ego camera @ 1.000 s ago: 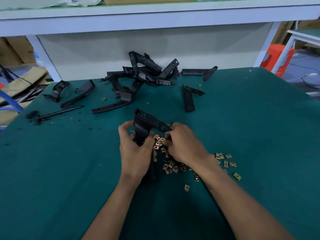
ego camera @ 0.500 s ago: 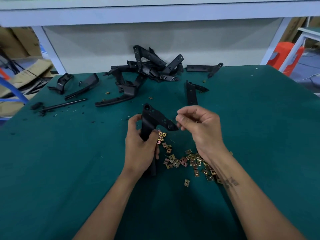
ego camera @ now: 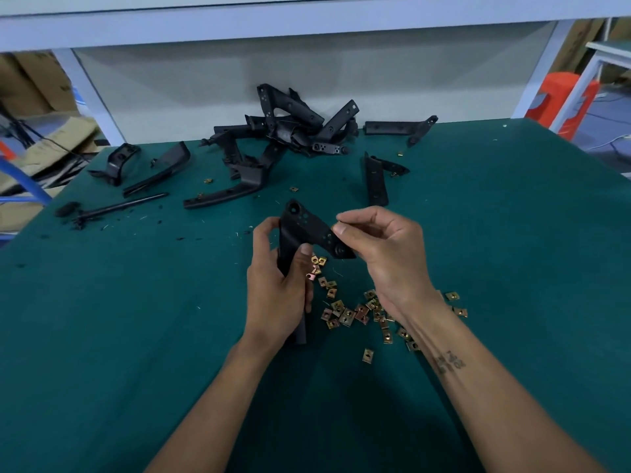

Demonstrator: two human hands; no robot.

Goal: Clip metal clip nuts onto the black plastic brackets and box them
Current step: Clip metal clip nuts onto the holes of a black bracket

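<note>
I hold a black plastic bracket (ego camera: 307, 227) upright over the green table, my left hand (ego camera: 276, 295) wrapped round its lower stem. My right hand (ego camera: 386, 254) is raised beside the bracket's angled upper arm, thumb and forefinger pinched together at its edge on a small clip nut that the fingertips mostly hide. Several brass-coloured clip nuts (ego camera: 348, 315) lie scattered on the mat below and to the right of my hands. No box is in view.
A heap of black brackets (ego camera: 293, 131) lies at the table's back edge, and single brackets (ego camera: 375, 179) lie around it. Two curved black parts (ego camera: 160, 169) and a thin rod (ego camera: 119, 208) lie at the left. The white shelf frame (ego camera: 92, 97) stands behind.
My right hand has lifted from the clip nut pile up to the bracket's upper arm, fingers pinched. My left hand has kept its grip and raised the bracket slightly.
</note>
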